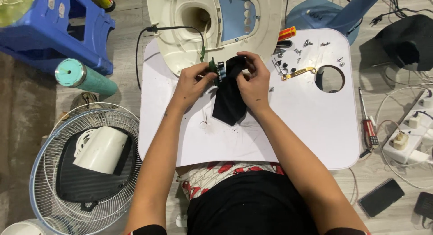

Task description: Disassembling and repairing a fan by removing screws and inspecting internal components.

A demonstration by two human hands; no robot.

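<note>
Black cloth (229,97) and small green part (215,68) in both hands' (191,81) pinching grip, above white board (315,126).

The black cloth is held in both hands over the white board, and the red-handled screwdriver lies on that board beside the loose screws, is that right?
Not quite. The head view shows the red-handled screwdriver on the floor, right of the white board. The black cloth is between the left hand and right hand; loose screws lie on the board.

You sit on a pale gray wood floor (124,45) at a low white table (311,126), with a blue plastic stool (58,32) to your far left and a wire fan cage (85,172) lying beside you.
</note>
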